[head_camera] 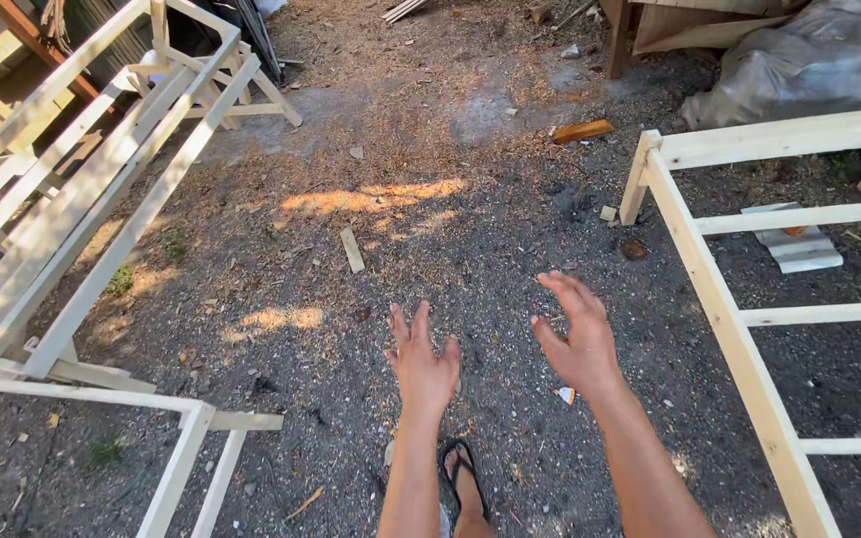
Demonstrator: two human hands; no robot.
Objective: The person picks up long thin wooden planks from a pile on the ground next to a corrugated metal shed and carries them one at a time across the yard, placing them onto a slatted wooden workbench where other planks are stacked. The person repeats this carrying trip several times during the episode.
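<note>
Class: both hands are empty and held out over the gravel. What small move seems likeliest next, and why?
Probably the right hand swings right to grip the long rail of the pale wooden frame. Both it and the left hand are open and empty, and that rail lies nearest.

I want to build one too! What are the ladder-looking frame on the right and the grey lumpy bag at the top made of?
The frame looks like pale bare wood: square sawn rails, no paint showing. The grey bag looks like thin plastic sheeting, crinkled and shiny in the sun. Both hands, left and right, are open and touch neither.
</note>
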